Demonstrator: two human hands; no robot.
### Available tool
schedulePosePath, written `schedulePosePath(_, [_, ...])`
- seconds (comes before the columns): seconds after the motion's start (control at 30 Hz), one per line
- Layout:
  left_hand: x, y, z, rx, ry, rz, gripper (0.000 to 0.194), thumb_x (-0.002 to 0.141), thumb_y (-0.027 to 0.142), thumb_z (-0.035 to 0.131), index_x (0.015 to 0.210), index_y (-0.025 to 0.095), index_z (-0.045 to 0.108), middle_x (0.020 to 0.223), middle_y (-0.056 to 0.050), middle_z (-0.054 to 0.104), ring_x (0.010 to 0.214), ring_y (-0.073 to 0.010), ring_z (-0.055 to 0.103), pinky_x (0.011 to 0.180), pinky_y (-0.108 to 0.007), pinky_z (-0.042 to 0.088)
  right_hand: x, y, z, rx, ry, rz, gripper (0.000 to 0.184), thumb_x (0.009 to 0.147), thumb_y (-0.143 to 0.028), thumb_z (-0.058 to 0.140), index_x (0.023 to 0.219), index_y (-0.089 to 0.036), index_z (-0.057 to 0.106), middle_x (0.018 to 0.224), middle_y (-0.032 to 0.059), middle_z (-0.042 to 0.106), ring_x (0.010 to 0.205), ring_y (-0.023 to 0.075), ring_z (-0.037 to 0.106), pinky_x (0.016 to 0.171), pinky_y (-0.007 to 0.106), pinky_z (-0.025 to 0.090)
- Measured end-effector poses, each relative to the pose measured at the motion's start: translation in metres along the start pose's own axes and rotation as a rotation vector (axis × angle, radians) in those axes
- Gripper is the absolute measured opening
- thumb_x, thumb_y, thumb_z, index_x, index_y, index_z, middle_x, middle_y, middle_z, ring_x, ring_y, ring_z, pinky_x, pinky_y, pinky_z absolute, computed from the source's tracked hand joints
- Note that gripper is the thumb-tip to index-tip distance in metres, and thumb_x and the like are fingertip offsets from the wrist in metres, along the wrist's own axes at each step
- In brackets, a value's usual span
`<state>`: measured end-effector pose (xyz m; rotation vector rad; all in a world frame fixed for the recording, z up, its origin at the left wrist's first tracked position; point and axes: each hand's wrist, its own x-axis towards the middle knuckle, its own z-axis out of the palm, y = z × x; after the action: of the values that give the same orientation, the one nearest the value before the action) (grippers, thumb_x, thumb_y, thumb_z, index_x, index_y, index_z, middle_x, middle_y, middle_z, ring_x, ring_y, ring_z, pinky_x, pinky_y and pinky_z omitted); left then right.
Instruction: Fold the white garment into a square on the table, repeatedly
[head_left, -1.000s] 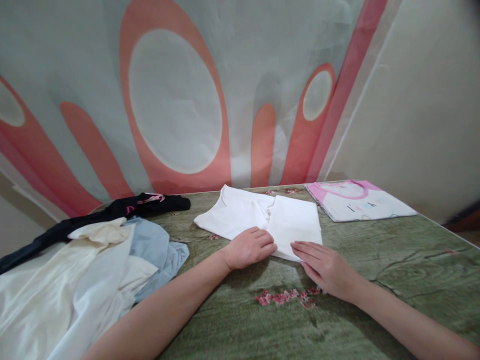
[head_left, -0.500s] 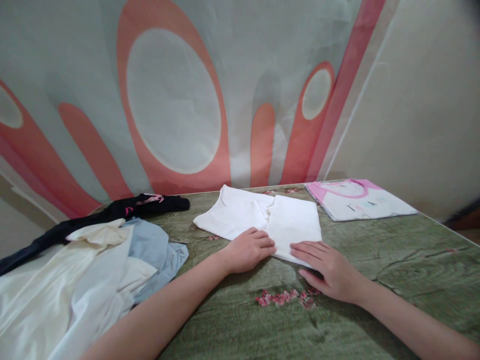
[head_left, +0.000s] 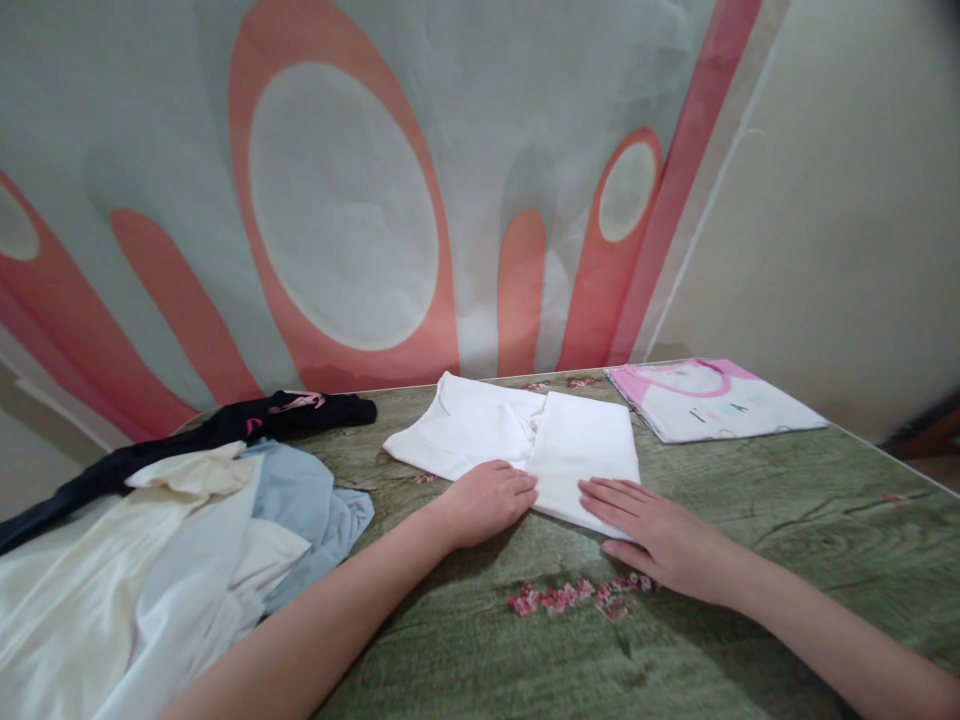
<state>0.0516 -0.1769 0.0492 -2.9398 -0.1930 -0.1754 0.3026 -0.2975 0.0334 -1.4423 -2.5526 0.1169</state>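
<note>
A white shirt (head_left: 581, 440) lies partly folded on the table, its right part doubled over toward the middle and its neckline side flat at the left. My left hand (head_left: 491, 505) rests on the near edge of the shirt, close to the fold, with its fingers lying flat. On the near right corner of the folded part lies my right hand (head_left: 649, 530), fingers stretched out and thumb apart on the side toward me. Neither hand grips the cloth.
A heap of cream and white clothes (head_left: 97, 580), a light blue garment (head_left: 300, 510) and a black garment (head_left: 217, 425) cover the table's left side. At the back right lies a folded pink-and-white shirt (head_left: 712, 400). The wood-patterned tabletop (head_left: 465, 640) meets a wall behind.
My left hand has slid slightly left along the shirt's near edge. My right hand has stayed nearly in place, its fingers a little flatter. The view has shifted slightly.
</note>
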Motion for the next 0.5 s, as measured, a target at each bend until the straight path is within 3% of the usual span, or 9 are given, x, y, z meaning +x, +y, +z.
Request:
schedulePosePath(0.17, [0.001, 0.004, -0.004, 0.027, -0.016, -0.022, 0.021, 0.091, 0.014, 0.041, 0.107, 0.014, 0.055, 0.109, -0.009, 0.061, 0.098, -0.0189, 0.057, 0.084, -0.032, 0.041, 0.001, -0.01, -0.007, -0.156, 0.056, -0.028, 0.04, 0.081, -0.011, 0.046, 0.12, -0.018, 0.052, 0.111, 0.0105, 0.06, 0.101, 0.0237, 0.055, 0.087, 0.042, 0.045])
schedulePosePath(0.33, [0.001, 0.003, -0.002, 0.009, -0.021, -0.058, 0.018, 0.091, 0.015, 0.04, 0.101, 0.017, 0.055, 0.097, -0.007, 0.064, 0.089, -0.0173, 0.06, 0.077, -0.029, 0.042, -0.001, -0.013, -0.001, -0.142, 0.01, -0.014, 0.049, 0.07, 0.005, 0.04, 0.113, -0.016, 0.054, 0.1, 0.009, 0.059, 0.091, 0.0213, 0.055, 0.08, 0.038, 0.048])
schedulePosePath(0.5, [0.0, 0.004, -0.009, 0.003, -0.056, -0.063, 0.014, 0.088, 0.011, 0.044, 0.09, 0.016, 0.057, 0.087, -0.006, 0.065, 0.082, -0.0171, 0.061, 0.076, -0.031, 0.042, -0.001, -0.028, -0.003, -0.017, -0.001, 0.009, 0.049, 0.071, 0.005, 0.041, 0.113, -0.016, 0.054, 0.1, 0.009, 0.057, 0.092, 0.0211, 0.053, 0.081, 0.036, 0.048])
